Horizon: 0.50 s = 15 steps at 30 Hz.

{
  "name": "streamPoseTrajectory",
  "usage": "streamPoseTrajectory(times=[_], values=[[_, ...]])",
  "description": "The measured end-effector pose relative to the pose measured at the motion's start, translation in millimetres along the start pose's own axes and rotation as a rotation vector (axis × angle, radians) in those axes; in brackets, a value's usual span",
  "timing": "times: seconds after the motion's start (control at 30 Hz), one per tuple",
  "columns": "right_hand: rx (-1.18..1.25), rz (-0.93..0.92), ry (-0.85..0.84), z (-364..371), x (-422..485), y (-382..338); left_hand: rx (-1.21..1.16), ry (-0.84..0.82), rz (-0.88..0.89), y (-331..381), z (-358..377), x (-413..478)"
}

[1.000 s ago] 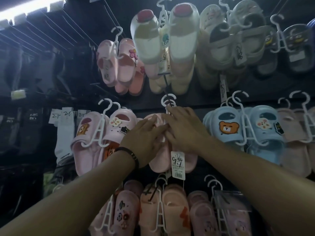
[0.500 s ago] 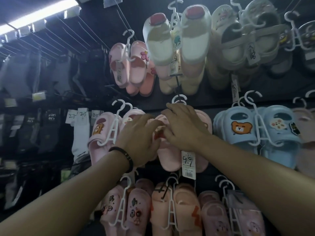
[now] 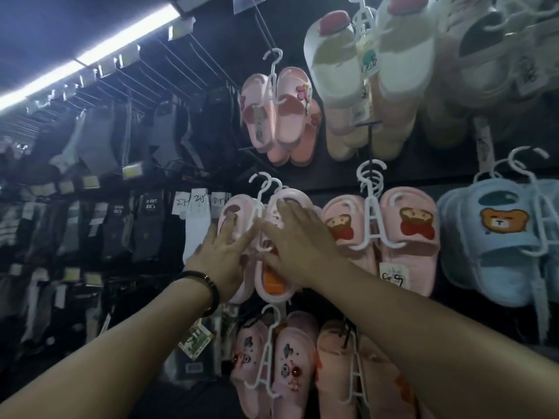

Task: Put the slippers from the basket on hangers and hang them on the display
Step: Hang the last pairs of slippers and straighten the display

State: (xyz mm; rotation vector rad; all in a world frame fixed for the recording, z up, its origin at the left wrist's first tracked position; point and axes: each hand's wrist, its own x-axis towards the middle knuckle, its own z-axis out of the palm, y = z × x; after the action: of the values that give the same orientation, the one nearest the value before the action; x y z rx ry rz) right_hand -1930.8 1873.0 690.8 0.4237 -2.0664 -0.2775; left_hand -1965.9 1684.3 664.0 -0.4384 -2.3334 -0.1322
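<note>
Two bare forearms reach up from below, the left one wearing a dark bracelet at the wrist. The left hand lies flat against the left shoe of a pair of pink slippers, fingers straight and spread apart. The right hand rests on the right shoe, its fingers straight and close together, the thumb out below. The pair sits on a white hanger, hooked in the middle row of the dark display wall.

Just right of it hang pink slippers with a bear and red bow, then blue bear slippers. Below are more pink slippers, above them a flower-trimmed pink pair and cream slippers. Socks fill the racks further left, under a strip light.
</note>
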Motion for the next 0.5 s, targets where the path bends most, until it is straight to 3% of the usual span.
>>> streamPoseTrajectory(times=[0.5], values=[[0.113, 0.081, 0.013, 20.2, -9.0, -6.4, -0.098, -0.069, -0.015, 2.4, 11.1, -0.5]])
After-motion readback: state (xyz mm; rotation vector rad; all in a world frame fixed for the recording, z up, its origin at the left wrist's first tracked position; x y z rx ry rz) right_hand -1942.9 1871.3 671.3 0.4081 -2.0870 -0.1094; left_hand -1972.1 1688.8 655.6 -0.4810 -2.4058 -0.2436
